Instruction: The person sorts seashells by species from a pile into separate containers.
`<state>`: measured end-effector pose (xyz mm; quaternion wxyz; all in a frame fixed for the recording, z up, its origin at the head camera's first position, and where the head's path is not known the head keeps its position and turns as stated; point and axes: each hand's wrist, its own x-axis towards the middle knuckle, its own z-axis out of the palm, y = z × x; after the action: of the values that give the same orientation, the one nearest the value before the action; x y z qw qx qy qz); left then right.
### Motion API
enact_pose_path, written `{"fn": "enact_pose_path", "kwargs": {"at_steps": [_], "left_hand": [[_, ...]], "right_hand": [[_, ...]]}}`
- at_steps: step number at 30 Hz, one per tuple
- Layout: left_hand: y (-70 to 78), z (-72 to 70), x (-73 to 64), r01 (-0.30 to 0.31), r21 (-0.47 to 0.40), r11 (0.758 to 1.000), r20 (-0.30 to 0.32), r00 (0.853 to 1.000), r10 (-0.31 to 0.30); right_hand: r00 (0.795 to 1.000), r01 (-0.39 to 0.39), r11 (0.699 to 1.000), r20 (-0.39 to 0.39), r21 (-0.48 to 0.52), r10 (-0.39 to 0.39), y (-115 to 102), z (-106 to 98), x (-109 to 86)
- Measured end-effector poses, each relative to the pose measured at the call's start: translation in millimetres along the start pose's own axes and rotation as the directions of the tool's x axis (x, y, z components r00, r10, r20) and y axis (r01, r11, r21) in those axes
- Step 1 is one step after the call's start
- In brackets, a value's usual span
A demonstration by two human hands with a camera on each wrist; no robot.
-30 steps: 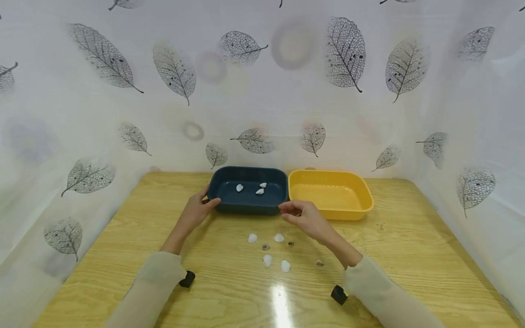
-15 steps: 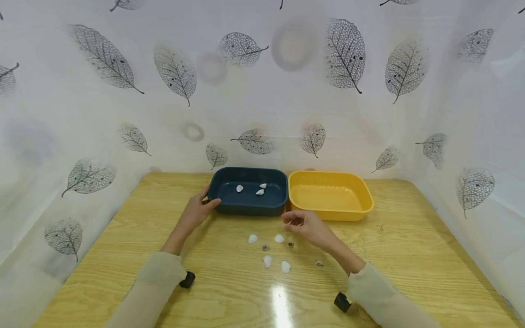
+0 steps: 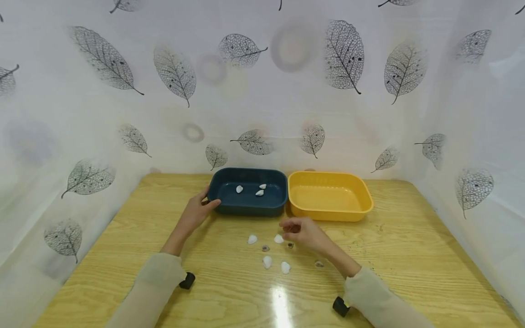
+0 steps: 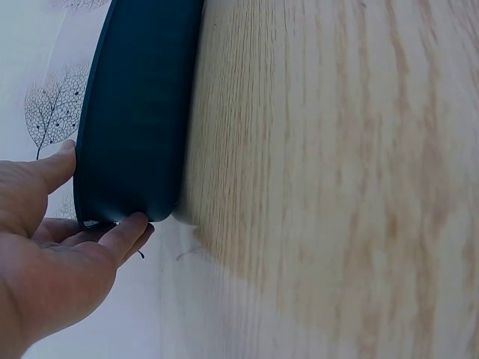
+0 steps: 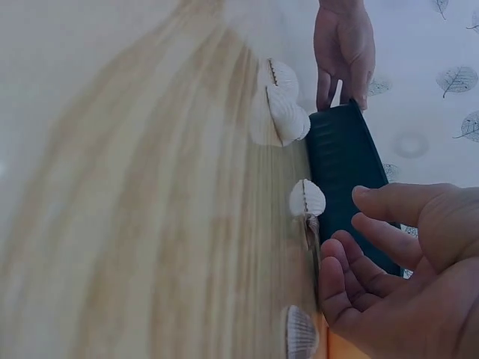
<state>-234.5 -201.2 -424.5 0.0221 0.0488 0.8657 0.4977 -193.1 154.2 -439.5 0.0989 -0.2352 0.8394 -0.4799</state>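
Note:
My left hand [image 3: 196, 210] holds the left end of a dark blue tray [image 3: 251, 210], thumb on the near side and fingers around the end. Three white seashells [image 3: 239, 189] lie inside that tray. My right hand [image 3: 307, 233] hovers over the table in front of the trays, fingers loosely curled and thumb apart, with nothing between them in the right wrist view. Closest to its fingertips are a white seashell [image 3: 278, 238] and a small brownish shell-like piece [image 3: 290, 245]. Further white seashells [image 3: 267, 262] and small brownish pieces [image 3: 265, 248] are scattered on the tabletop.
A yellow tray [image 3: 328, 216] stands against the blue tray's right side, with nothing visible in it. Another brownish piece [image 3: 319, 263] lies under the right forearm. Behind the wooden table [image 3: 229, 291] hangs a leaf-patterned curtain [image 3: 287, 91].
The right hand has come down and nearer from beside the blue tray's right front corner, toward the shells on the table. The left hand keeps its place on the tray.

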Motion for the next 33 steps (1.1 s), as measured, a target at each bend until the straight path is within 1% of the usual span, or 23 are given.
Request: {"fn": "enact_pose_path", "kwargs": {"at_steps": [9, 21, 27, 33], "left_hand": [[-2.5, 0.2, 0.1, -0.005, 0.006, 1.000, 0.013, 1.000, 0.005], [-3.4, 0.2, 0.7, -0.001, -0.012, 1.000, 0.015, 1.000, 0.002], [-4.3, 0.4, 1.2, -0.011, -0.014, 1.000, 0.015, 1.000, 0.011], [-5.2, 0.3, 1.8, -0.013, -0.018, 1.000, 0.014, 1.000, 0.013]], "right_hand": [[1.000, -0.022, 0.998, 0.007, -0.054, 0.023, 0.9, 4.9, 1.4], [1.000, 0.000, 0.994, -0.002, -0.110, 0.000, 2.5, 10.9, 4.1], [1.000, 0.011, 0.991, -0.007, -0.136, -0.012, 1.9, 11.9, 4.7], [1.000, -0.015, 0.989, -0.022, -0.145, 0.012, -1.7, 12.8, 5.0]]}}
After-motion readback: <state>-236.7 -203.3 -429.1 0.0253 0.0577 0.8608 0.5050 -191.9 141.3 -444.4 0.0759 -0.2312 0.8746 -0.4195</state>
